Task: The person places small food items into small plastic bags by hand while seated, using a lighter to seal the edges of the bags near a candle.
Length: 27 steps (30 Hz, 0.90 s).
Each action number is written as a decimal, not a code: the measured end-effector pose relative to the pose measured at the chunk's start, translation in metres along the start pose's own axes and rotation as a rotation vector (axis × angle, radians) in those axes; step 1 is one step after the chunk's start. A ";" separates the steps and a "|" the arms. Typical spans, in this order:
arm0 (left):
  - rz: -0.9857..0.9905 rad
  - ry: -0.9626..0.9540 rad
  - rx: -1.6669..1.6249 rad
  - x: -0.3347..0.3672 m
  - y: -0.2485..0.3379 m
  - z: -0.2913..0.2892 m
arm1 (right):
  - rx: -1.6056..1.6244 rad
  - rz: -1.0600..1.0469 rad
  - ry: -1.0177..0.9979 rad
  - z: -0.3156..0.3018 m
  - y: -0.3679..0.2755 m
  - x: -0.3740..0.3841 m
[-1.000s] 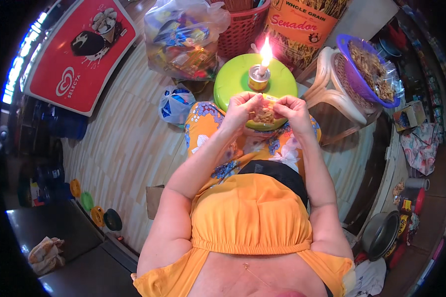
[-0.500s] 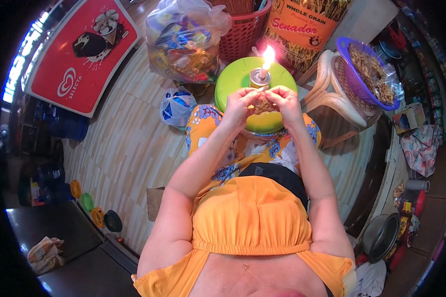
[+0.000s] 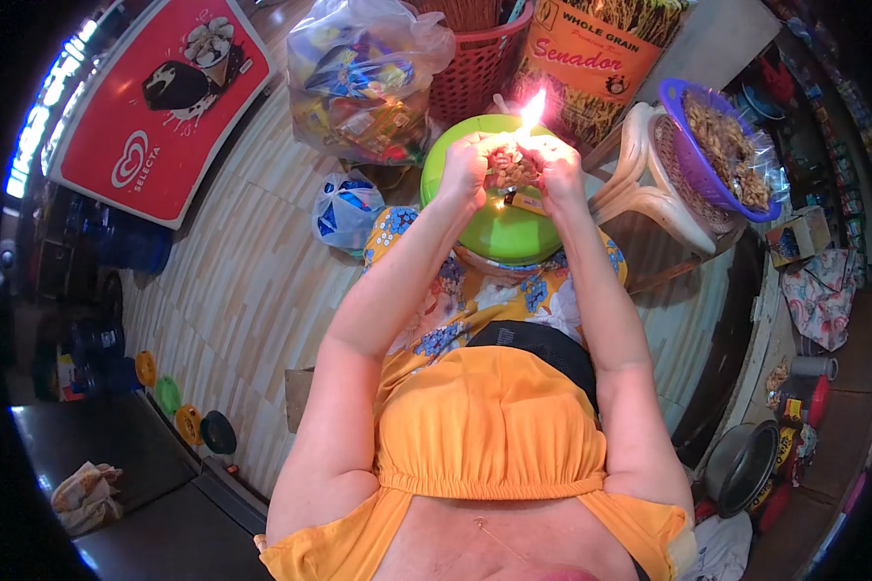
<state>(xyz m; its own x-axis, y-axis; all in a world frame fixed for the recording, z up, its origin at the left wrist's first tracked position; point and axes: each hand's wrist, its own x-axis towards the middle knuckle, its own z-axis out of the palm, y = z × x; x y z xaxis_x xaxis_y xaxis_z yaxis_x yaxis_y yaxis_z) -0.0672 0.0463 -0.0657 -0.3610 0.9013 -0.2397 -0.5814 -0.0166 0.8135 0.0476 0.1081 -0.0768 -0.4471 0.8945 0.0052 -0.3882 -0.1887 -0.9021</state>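
Both my hands are raised together over a round green lid [image 3: 509, 232] that rests on my lap. My left hand [image 3: 470, 165] and my right hand [image 3: 555, 167] pinch the two sides of a small clear packet of brown snack pieces [image 3: 512, 167]. The packet's top edge sits right at a bright flame [image 3: 533, 107] that burns just beyond my fingers. The flame's holder is hidden behind the hands.
A purple basket of brown snack pieces [image 3: 717, 145] stands on a beige plastic stool [image 3: 649, 184] to the right. A clear bag of packaged snacks [image 3: 363, 82], a red basket [image 3: 470, 63], an orange sack [image 3: 591, 58] and a small blue-and-white bag [image 3: 344, 208] lie ahead. Red freezer lid [image 3: 160, 107] at left.
My hands have lifted the packet away from my lap and forward up to the flame. The candle holder seen earlier is now hidden behind them.
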 end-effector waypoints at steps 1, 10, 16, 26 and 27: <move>-0.005 0.004 0.010 0.000 0.001 0.001 | 0.007 -0.029 -0.005 -0.002 0.002 0.002; -0.015 -0.085 0.137 -0.014 -0.006 -0.004 | -0.088 0.025 0.018 -0.008 -0.001 -0.018; 0.031 -0.158 0.269 -0.030 -0.012 -0.002 | -0.223 -0.038 -0.021 -0.016 -0.008 -0.041; -0.081 -0.277 0.487 -0.049 -0.045 0.023 | -0.234 -0.017 -0.023 -0.080 0.007 -0.080; -0.127 -0.267 0.482 -0.059 -0.046 0.030 | -0.253 0.017 -0.022 -0.090 0.000 -0.090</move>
<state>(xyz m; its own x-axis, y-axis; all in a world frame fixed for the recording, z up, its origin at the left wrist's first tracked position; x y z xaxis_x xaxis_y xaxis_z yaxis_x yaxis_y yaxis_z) 0.0023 0.0069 -0.0734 -0.0766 0.9626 -0.2597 -0.1868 0.2420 0.9521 0.1599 0.0643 -0.1158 -0.4705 0.8824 -0.0039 -0.1679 -0.0939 -0.9813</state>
